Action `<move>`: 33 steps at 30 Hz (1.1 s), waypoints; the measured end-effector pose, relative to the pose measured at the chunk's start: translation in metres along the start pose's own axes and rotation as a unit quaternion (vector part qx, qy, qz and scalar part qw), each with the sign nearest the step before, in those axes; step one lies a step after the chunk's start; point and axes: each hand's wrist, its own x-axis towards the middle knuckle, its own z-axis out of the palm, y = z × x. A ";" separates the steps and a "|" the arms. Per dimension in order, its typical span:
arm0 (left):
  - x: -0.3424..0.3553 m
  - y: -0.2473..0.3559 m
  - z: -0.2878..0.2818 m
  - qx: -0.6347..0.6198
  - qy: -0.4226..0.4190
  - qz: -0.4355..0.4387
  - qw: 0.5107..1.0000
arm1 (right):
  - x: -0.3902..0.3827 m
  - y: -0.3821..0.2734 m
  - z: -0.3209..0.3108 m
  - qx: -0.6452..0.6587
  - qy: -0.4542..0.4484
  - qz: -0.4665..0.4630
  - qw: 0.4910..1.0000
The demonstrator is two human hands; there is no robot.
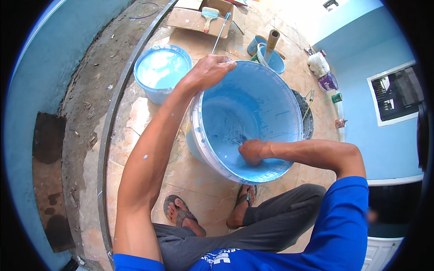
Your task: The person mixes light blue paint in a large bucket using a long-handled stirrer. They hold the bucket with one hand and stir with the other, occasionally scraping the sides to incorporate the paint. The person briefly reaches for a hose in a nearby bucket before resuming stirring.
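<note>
Tiled floor, tilted paint-slick bucket looks light but slippery: left hand grip clamps its rim, right hand clenched inside.

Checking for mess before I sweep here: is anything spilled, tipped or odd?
The big bucket is tipped toward the person, left hand on its rim, right hand inside against the paint-smeared wall. A brush lies loose on flattened cardboard. No spilled puddle shows on the floor.

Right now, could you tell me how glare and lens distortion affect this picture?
Head view: sunlight glares white on the paint in the small bucket and washes out the far floor; the fisheye bends the floor channel into a curve, and dark corners ring the frame.
</note>
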 end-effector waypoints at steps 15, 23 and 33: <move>-0.014 0.039 0.007 -0.115 -0.017 -0.055 0.992 | -0.024 -0.025 -0.022 0.153 0.114 -0.036 0.981; -0.021 0.070 0.031 -0.047 -0.003 -0.015 0.999 | 0.020 0.015 -0.027 -0.101 0.424 0.046 0.899; -0.002 0.058 0.027 -0.015 -0.013 -0.016 1.000 | -0.015 -0.029 0.020 0.020 0.162 -0.052 0.985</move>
